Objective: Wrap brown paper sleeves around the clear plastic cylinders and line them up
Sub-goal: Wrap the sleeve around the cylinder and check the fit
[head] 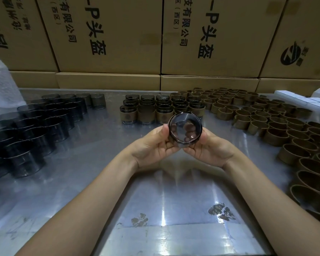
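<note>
- The clear cylinder [185,128] is held above the surface [92,163], its open end turned toward the camera.
- The left hand [151,146] grips its left side, fingers curled behind it.
- The right hand [211,148] grips its right side likewise.
- Sleeved cylinders [163,109] stand in rows just beyond.

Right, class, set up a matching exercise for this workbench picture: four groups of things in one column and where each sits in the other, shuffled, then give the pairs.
Things
1. bare clear cylinders
2. empty brown paper sleeves
3. sleeved cylinders
4. cardboard boxes

Places
A. in rows at the table's middle, beyond the hands
B. stacked behind the table
C. massed on the table's left
D. spread over the table's right

Pairs: 1-C, 2-D, 3-A, 4-B
</note>
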The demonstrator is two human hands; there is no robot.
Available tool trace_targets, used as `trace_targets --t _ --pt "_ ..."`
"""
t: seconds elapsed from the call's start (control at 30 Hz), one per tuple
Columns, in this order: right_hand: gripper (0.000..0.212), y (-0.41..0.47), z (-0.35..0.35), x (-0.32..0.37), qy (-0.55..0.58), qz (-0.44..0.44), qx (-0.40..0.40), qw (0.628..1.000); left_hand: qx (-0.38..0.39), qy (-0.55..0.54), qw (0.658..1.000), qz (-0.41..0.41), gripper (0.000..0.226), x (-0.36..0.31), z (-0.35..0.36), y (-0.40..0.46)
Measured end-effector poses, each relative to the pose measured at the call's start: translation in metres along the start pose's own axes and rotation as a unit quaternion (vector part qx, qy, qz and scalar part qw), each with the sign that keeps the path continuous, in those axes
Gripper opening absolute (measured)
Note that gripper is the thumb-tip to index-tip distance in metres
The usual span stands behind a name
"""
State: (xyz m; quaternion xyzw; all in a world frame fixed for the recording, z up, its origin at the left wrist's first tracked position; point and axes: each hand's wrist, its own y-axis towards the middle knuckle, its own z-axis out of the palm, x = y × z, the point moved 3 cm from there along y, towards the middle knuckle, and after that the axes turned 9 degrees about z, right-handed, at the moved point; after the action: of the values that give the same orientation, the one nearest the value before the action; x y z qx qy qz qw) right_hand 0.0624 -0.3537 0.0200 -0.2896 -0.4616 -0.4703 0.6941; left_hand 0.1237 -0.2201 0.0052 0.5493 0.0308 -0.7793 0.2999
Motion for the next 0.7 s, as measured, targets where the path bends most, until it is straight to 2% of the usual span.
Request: trace_targets --t 0.07,0.13,0.2,0.3,0.33,0.4,0.47,0.63,0.7 --pt "0.066 -0.002 0.001 0.0 -0.013 -0.005 0.007 1.0 0.006 0.015 1.0 0.002 0.088 -0.001 0.002 -0.001" --pt "0.065 -0.003 0.001 0.001 -0.016 -0.007 0.005 1.0 0.002 0.03 0.999 0.01 0.085 -0.002 0.002 -0.001" --pt "0.069 -0.003 0.0 0.002 0.001 -0.002 -0.01 1.0 -0.014 0.028 0.999 0.021 0.082 -0.007 0.001 -0.002" --pt "0.084 -0.001 0.0 0.001 0.005 0.02 -0.044 0.999 -0.063 0.05 0.997 0.012 0.094 -0.015 -0.001 -0.001" --pt "0.083 0.001 0.001 0.001 -0.013 0.025 -0.073 0.997 -0.09 0.077 0.993 0.01 0.096 -0.016 -0.002 0.0" --pt "0.07 0.006 0.0 0.0 -0.081 0.016 -0.166 0.983 -0.155 0.152 0.976 0.031 0.086 -0.016 -0.004 0.005" --pt "0.054 0.01 -0.001 -0.001 -0.152 0.0 -0.24 0.959 -0.183 0.222 0.956 0.063 0.073 -0.016 0.0 0.009" --pt "0.045 0.012 -0.005 -0.001 -0.262 -0.063 -0.28 0.922 -0.187 0.397 0.885 0.152 0.066 -0.015 -0.006 0.008" --pt "0.024 0.012 -0.009 -0.001 -0.329 -0.095 -0.3 0.89 -0.181 0.465 0.847 0.184 0.063 -0.014 -0.007 0.006"
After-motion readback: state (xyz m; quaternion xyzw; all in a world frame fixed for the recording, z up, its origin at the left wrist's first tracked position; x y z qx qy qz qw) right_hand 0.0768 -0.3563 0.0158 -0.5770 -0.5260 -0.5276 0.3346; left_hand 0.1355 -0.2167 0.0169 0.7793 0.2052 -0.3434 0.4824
